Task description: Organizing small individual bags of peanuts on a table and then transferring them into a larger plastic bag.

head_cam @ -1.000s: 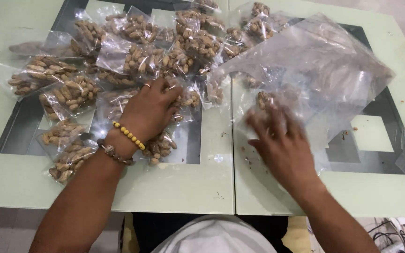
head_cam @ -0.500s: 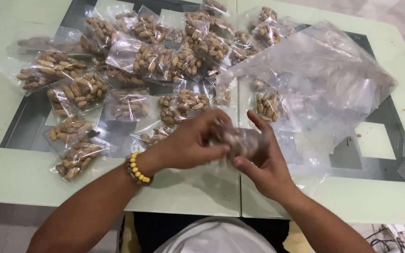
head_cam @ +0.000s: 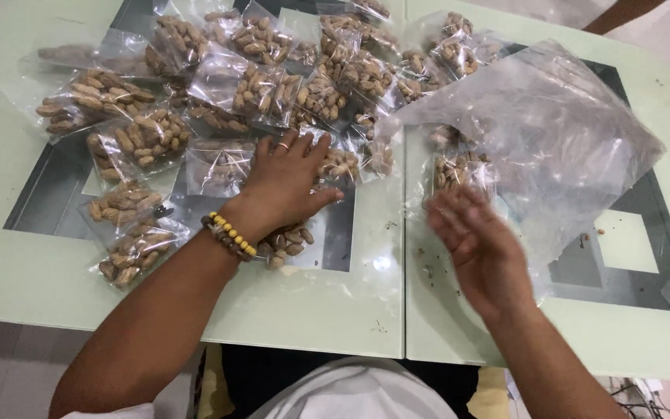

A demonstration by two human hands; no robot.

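Several small clear packets of peanuts lie spread over a pale green table. My left hand, with a ring and a yellow bead bracelet, lies flat with fingers spread on packets near the table's middle; one packet pokes out under its wrist. My right hand is blurred and open, just below a packet that lies inside the mouth of a large crumpled clear plastic bag. It holds nothing that I can see.
The table has dark glass insets and a seam down its middle. Peanut crumbs dot the surface near the seam. Another person's arm shows at the top right corner. Cables lie on the floor at the bottom right.
Half a second ago both hands held one packet together at the middle. Now they are apart: the left rests on the pile, the right has moved to the big bag's mouth, empty.
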